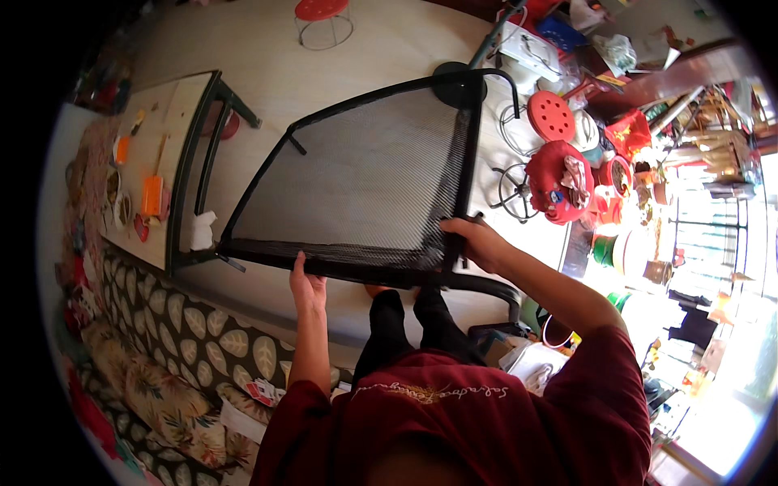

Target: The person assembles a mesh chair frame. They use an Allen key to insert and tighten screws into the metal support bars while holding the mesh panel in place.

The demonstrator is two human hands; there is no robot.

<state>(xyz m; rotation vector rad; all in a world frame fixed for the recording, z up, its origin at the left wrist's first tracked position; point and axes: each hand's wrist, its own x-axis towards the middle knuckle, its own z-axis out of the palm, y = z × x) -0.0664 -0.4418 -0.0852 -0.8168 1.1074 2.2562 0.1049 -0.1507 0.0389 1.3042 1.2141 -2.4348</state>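
A large black mesh panel in a tubular frame [365, 170] is held out in front of me, above the floor. Bent tube ends stick out at its right corners, and short stubs show on its left side. My left hand [308, 283] grips the near edge, its thumb on top and its other fingers partly hidden beneath. At the near right corner, my right hand [480, 243] is closed on the frame's side bar. The floor shows through the mesh.
To the left stands a wooden-topped table [182, 105] with dark legs, beside a leaf-patterned sofa [198, 324]. A red stool [320, 8] is at the far side. On the right are a red padded stool [555, 202], a round black base [446, 93] and crowded household goods.
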